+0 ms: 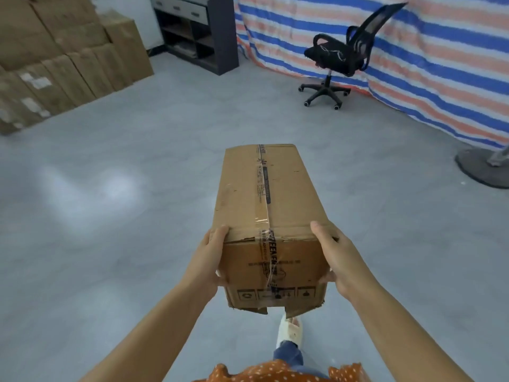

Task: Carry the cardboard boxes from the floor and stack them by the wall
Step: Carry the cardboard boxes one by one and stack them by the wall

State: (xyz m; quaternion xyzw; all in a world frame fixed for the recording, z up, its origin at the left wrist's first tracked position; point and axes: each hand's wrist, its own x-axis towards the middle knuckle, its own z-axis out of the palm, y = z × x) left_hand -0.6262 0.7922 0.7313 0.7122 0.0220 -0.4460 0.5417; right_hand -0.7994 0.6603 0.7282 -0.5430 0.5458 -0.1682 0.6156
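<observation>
A long taped cardboard box (264,205) is held up off the floor in front of me, its near end torn at the bottom edge. My left hand (208,261) grips the box's near left corner, thumb on the end face and fingers along the side. My right hand (334,257) grips the near right corner the same way. A stack of cardboard boxes (55,59) stands by the wall at the far left.
A black office chair (341,55) stands at the back right before a striped tarp (440,64). A dark shelf unit (198,31) is against the back wall. A round fan base (484,166) sits at the right edge. Grey floor (137,216) lies between me and the stack.
</observation>
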